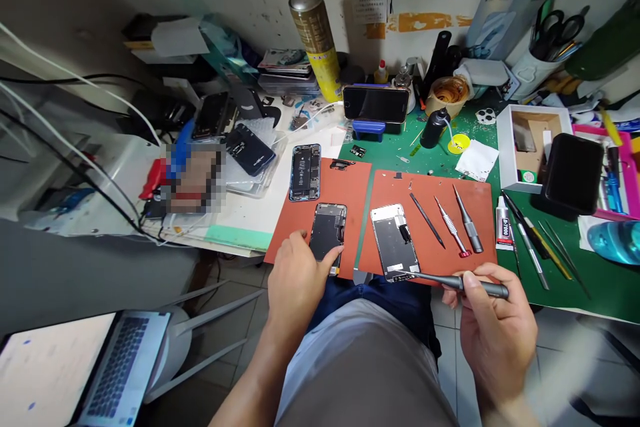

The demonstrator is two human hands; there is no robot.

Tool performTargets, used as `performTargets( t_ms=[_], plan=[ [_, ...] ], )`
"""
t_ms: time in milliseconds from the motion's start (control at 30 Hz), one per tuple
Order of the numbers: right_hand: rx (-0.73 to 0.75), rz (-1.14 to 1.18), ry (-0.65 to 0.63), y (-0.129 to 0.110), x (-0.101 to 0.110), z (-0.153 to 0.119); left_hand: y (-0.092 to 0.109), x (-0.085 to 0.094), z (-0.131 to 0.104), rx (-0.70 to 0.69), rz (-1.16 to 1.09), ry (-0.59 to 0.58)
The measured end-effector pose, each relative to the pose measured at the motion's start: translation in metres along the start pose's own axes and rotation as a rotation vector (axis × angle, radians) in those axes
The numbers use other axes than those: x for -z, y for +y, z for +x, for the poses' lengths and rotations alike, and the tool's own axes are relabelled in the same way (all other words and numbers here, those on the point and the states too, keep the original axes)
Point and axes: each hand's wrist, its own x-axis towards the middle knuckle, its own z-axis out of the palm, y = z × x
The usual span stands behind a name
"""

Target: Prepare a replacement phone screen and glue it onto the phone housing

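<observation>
My left hand [295,273] grips the lower edges of a dark phone screen [327,227], which lies on an orange mat [345,183]. Between the thumb and fingers of my right hand [495,313] is a grey screwdriver [443,279]. Its thin tip points left, over the bottom end of a second phone screen [395,240] with a silvery top part. Whether the tip touches that screen I cannot tell. An opened phone body [305,172] with its battery showing lies above my left hand. On the mat's right side are two more screwdrivers [468,220] [451,227] and a black pry stick [427,220].
A glue tube [503,223], tweezers [563,250] and pen-like tools lie to the right. Behind stand a propped phone [375,105], a spray can [316,37] and a black bottle [435,128]. A white box [506,147] sits at the right, a laptop [125,367] low at the left.
</observation>
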Motion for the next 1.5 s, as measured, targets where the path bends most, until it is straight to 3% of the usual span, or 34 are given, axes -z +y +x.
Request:
performTargets(
  t_ms=[267,633,867,1200,1500],
  plan=[
    [-0.006,0.01,-0.036,-0.003,-0.006,0.006,-0.003,0.003,0.008,0.014,-0.221,-0.037],
    [-0.029,-0.039,-0.103,0.005,-0.017,-0.001,-0.009,-0.007,0.0,-0.004,-1.001,-0.203],
    [-0.048,-0.016,-0.145,0.003,-0.034,-0.02,-0.01,0.004,-0.012,0.121,-1.558,-0.489],
    [0.023,-0.054,-0.178,0.002,-0.047,-0.035,-0.016,0.01,-0.018,0.148,-1.645,-0.63],
    [0.095,-0.105,-0.209,-0.002,-0.046,-0.039,-0.015,0.016,-0.019,0.149,-1.639,-0.623]
  ],
)
